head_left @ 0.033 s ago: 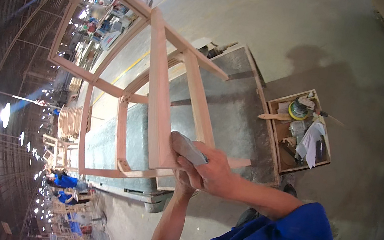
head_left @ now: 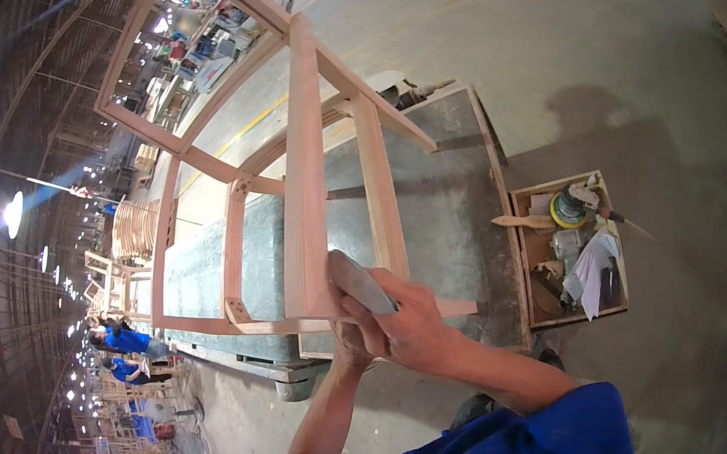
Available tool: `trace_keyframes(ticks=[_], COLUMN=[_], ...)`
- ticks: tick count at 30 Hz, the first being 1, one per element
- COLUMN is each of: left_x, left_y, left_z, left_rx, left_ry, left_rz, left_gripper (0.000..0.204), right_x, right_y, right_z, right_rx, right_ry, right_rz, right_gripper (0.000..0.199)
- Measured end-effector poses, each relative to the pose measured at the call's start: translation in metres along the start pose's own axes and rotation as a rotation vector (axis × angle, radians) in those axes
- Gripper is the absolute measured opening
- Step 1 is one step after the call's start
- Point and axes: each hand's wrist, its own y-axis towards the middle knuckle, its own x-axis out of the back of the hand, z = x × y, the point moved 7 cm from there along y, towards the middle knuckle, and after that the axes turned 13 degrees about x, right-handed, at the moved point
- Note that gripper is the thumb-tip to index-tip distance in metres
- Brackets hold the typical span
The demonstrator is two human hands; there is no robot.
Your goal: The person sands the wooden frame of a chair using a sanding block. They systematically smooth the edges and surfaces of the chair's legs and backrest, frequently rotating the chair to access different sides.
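Observation:
A bare, pale wooden chair frame (head_left: 301, 189) lies tipped over on a grey-topped workbench (head_left: 442, 211), its open rectangular back reaching to the upper left. My right hand (head_left: 414, 325) is closed around a grey sanding pad (head_left: 360, 282). The pad touches the near end of the frame's broad rail. Just below it, my left hand (head_left: 352, 347) grips the same corner of the frame. My right hand and the wood partly hide its fingers.
Right of the bench, an open wooden box (head_left: 522, 216) holds a round power sander (head_left: 568, 207), a wooden-handled brush (head_left: 521, 221) and a white cloth (head_left: 589, 272). People in blue (head_left: 127, 342) work among more chair frames at lower left. Stacked curved wooden parts (head_left: 135, 231) stand beyond the bench.

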Motion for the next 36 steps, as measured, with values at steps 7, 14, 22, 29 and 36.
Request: trace_keyframes(ticks=[7, 14, 22, 29, 36], left_x=[0.005, 0.006, 0.014, 0.012, 0.021], left_y=[0.012, 0.021, 0.02, -0.013, 0.011], left_z=[-0.003, 0.019, 0.035, 0.073, 0.031], left_rx=[0.056, 0.301, 0.461, 0.623, 0.679], left_ry=[-0.129, -0.609, -0.582, -0.57, -0.564], left_rz=[0.039, -0.141, -0.209, -0.162, 0.007], left_gripper=[0.079, 0.1, 0.07, 0.073, 0.093], right_x=[0.005, 0.0, 0.0, -0.014, -0.024], right_y=[-0.001, -0.067, -0.026, -0.051, 0.002], right_z=[0.0, -0.029, 0.001, 0.007, 0.007], right_rx=[-0.085, -0.096, -0.08, 0.087, 0.411], right_ry=[0.154, 0.053, 0.159, 0.003, -0.083], right_rz=[0.076, 0.066, 0.058, 0.051, -0.047], right_gripper=[0.065, 0.068, 0.077, 0.06, 0.025])
